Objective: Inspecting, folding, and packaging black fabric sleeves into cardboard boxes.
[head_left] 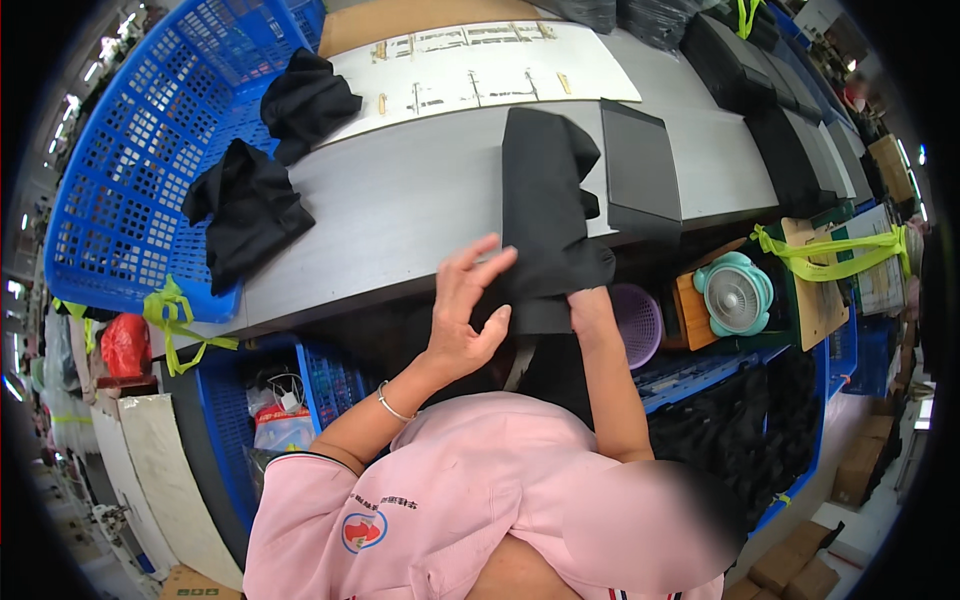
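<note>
A long piece of black cloth [545,190] lies across the front edge of the grey table, its near end hanging over. My right hand [590,303] reaches into or under the near end of this cloth; its fingers are hidden. Beside the cloth's left edge my left hand [468,312] is raised with fingers spread and nothing held. A flat dark rectangular panel [641,160] lies just right of the cloth. Two crumpled black cloth pieces, one upper [310,103] and one lower [250,215], drape over the rim of the blue basket at the left.
The blue plastic basket [130,170] stands on the table's left end. A white marked board [480,80] lies at the back. Stacked dark pieces [790,160] sit far right. Below the edge are a purple basket [637,325], a turquoise fan [738,293] and a blue crate [225,400].
</note>
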The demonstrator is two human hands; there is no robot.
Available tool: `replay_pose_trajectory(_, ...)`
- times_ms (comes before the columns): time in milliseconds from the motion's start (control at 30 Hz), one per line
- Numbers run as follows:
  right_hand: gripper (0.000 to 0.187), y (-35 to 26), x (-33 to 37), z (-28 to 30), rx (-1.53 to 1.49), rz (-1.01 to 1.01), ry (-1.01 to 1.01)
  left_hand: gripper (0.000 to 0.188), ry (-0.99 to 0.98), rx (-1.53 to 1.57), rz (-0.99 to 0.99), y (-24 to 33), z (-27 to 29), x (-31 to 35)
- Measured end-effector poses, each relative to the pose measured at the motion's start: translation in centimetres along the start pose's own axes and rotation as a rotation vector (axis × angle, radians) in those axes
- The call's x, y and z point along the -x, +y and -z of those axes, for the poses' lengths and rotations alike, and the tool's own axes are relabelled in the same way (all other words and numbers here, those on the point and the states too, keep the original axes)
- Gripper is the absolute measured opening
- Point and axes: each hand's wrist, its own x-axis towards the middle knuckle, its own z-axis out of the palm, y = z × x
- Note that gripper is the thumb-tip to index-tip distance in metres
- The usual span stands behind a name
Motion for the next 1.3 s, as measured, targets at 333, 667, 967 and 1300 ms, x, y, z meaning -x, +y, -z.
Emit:
replay_pose_trajectory(333,0.037,-1.5,1.2,-0.2,-0.28,-0.067,-0.044,0.078,0.219,-0.207,0.05,0.8,-4.7,0.1)
replay_pose_trajectory(667,0.037,1.7,1.8,0.3,-0.567,0.082,-0.217,0.073,0.241,0.185,0.153,1.4,-6.3,0.6)
replay_pose_trajectory(967,0.035,2.9,0.0,0.8,-0.6,-0.016,-0.289,0.081,0.207,0.21,0.217,1.5,-6.3,1.7)
replay_pose_trajectory(1300,0.032,2.4,0.1,-1.3,-0.402,-0.056,0.054,0.079,0.174,0.194,0.207,1.1,-5.5,2.2)
